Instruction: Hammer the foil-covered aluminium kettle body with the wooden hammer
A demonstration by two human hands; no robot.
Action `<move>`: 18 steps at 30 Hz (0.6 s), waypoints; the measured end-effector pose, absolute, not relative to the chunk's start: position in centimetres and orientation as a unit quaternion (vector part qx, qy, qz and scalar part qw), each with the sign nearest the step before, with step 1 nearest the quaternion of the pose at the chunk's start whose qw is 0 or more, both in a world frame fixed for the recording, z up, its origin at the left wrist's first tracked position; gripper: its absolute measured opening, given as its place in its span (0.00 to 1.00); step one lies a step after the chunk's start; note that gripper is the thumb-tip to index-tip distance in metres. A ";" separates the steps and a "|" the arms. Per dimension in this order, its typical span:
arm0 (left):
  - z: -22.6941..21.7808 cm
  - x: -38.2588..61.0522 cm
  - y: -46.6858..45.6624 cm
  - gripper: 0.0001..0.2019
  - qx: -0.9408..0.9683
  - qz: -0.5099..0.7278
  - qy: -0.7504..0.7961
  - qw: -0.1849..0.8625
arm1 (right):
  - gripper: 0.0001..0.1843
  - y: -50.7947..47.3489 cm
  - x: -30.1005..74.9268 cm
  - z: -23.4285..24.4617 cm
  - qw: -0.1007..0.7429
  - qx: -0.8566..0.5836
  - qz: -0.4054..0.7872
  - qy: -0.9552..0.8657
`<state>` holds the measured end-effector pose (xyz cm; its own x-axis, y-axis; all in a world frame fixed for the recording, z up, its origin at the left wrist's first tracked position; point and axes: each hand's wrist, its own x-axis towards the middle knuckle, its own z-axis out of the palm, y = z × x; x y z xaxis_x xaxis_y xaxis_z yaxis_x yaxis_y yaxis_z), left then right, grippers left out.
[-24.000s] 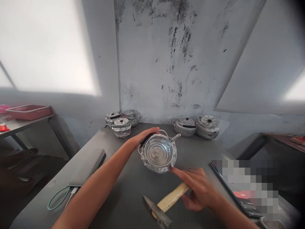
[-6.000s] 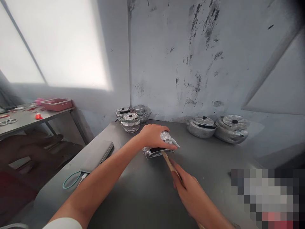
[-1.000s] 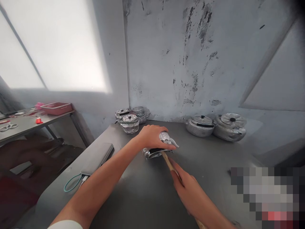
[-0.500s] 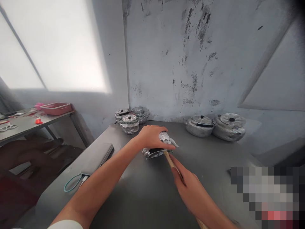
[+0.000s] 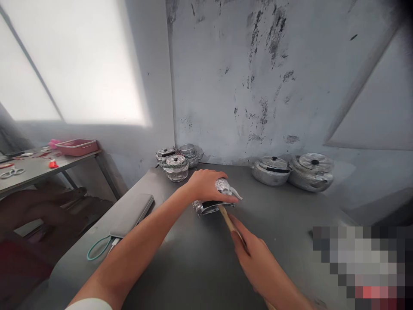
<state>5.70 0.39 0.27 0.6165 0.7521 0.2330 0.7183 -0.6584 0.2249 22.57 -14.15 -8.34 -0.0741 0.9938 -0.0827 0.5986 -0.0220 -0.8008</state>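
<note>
My left hand (image 5: 204,185) is wrapped over a small silver metal teapot (image 5: 223,186), tilted on its side with its mouth towards me. A curved spout sticks out at the right, and a black strip, perhaps a handle, lies by the rim. My right hand (image 5: 254,254) is closed around a long wooden stick (image 5: 227,219). The stick's far end is at the teapot's mouth; whether it touches the inside wall is hidden. Its lower end shows beneath my right wrist.
A grey table (image 5: 193,267) lies under my hands. Small lidded pots (image 5: 176,170) stand at the back left, and two larger ones (image 5: 271,172) at the back right. A grey power bank (image 5: 130,217) with a cable lies left. Beyond is a side table with a pink basket (image 5: 77,148).
The stick's far end has shifted slightly left at the teapot's mouth, and my right hand has moved a little with it. My left hand and the teapot look the same.
</note>
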 end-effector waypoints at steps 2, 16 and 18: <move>0.3 5.7 0.4 0.47 0.898 0.154 0.408 0.053 | 0.29 -14.2 22.5 -8.4 0.271 -0.621 0.354 -0.644; 0.4 5.7 0.3 0.46 0.897 0.161 0.407 0.063 | 0.31 -14.0 22.6 -8.4 0.256 -0.623 0.334 -0.660; 0.4 5.7 0.3 0.46 0.897 0.161 0.407 0.063 | 0.31 -14.0 22.5 -8.3 0.250 -0.625 0.334 -0.660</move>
